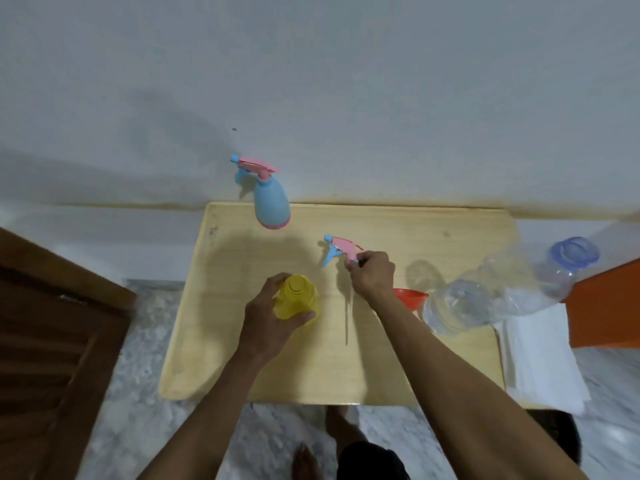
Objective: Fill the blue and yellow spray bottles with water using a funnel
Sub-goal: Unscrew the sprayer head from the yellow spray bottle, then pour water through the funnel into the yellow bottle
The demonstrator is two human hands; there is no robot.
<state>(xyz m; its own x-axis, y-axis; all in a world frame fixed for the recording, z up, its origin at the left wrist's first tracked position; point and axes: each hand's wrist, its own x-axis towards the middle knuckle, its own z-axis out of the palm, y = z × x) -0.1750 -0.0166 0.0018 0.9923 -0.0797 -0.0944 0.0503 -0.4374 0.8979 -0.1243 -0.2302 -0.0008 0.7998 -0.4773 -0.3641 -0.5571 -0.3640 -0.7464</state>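
Both hands are busy: my left hand (268,315) grips the uncapped yellow bottle (296,297) upright on the surface (433,362), my right hand (372,271) pinches its spray head (341,251). Right of the bottle, the funnel (410,295) lies nearest my right hand; the blue bottle (272,202) stands capped beyond it.

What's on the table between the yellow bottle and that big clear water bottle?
The right hand and the red funnel, seen in the head view.

My left hand (266,317) wraps a plain yellow bottle (296,296); my right hand (372,271) pinches a pink spray head (341,250) with a blue trigger. Beyond stands a light-blue spray bottle (271,202) with a pink base, beside my arm an orange-red funnel (410,295), all on a pale wood-grain table (450,237).
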